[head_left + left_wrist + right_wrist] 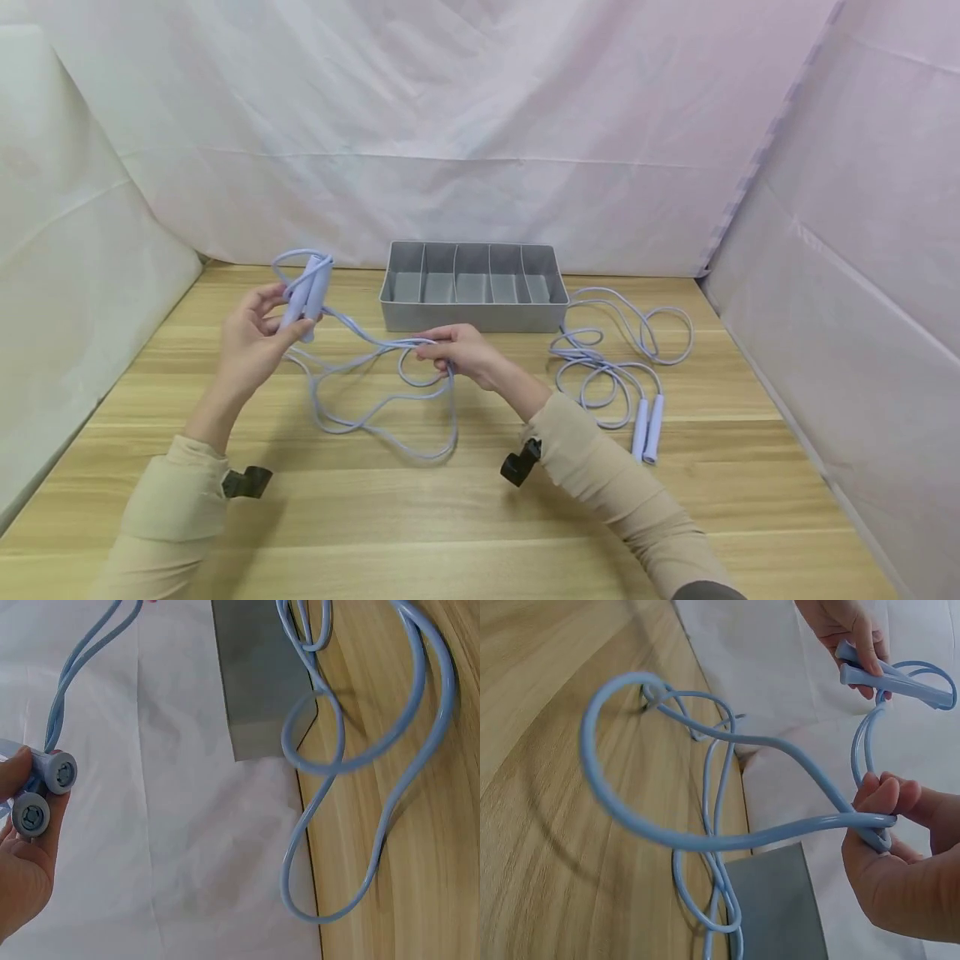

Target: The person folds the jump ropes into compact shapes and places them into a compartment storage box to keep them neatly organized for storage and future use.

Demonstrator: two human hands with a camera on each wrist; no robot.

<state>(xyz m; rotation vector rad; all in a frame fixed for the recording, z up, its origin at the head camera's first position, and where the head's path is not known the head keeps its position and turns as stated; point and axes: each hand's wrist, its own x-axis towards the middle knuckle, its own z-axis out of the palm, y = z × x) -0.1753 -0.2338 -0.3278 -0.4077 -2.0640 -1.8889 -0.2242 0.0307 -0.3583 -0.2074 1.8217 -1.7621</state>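
My left hand point(258, 333) grips both light-blue handles of a jump rope point(307, 292) side by side, raised over the left part of the table. Some cord loops around the handles' far ends. In the left wrist view, the round end caps of the handles point(31, 815) face the camera. My right hand point(465, 354) pinches a few strands of the same rope's cord point(802, 829) in front of the grey box. From there the cord stretches back to the left hand, while slack loops hang below between the two hands.
A grey box point(472, 317) with several compartments stands at the back middle of the wooden table point(390, 533). Right of it lies a second light-blue jump rope point(592, 362), its cord loosely tangled and its two handles pointing toward me. White cloth walls point(465, 200) enclose the back and sides.
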